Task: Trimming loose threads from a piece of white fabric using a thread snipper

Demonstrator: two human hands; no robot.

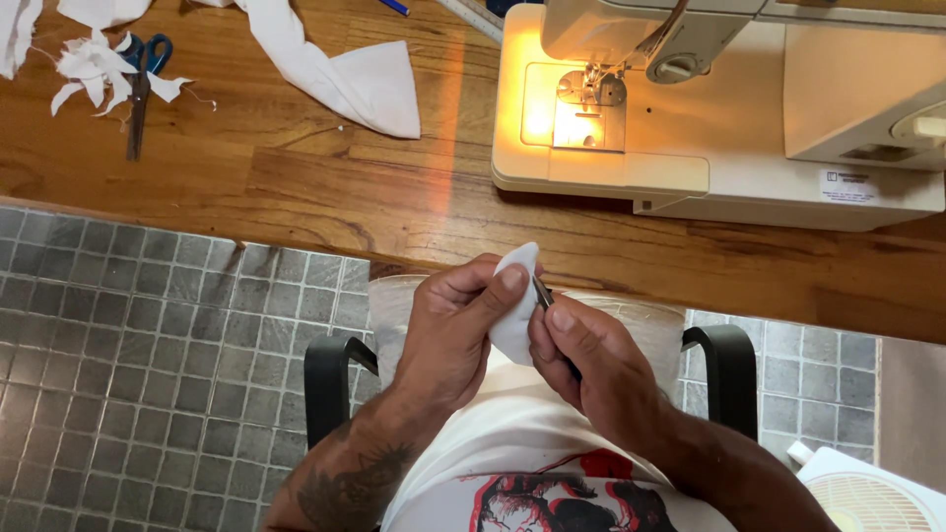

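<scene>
My left hand [448,330] pinches a small piece of white fabric [516,305] between thumb and fingers, just below the edge of the wooden table [325,187]. My right hand [591,360] grips a thin dark metal tool [544,296], its tip pressed against the fabric's right edge. Both hands meet over my lap, in front of the cream sewing machine [709,108], whose lamp lights the needle plate [588,113].
Blue-handled scissors [140,84] lie among white fabric scraps [94,69] at the table's far left. A larger white cloth [345,69] lies beside the machine. Black chair armrests [330,379] flank my lap over grey tiled floor [128,374]. A white fan [867,493] sits bottom right.
</scene>
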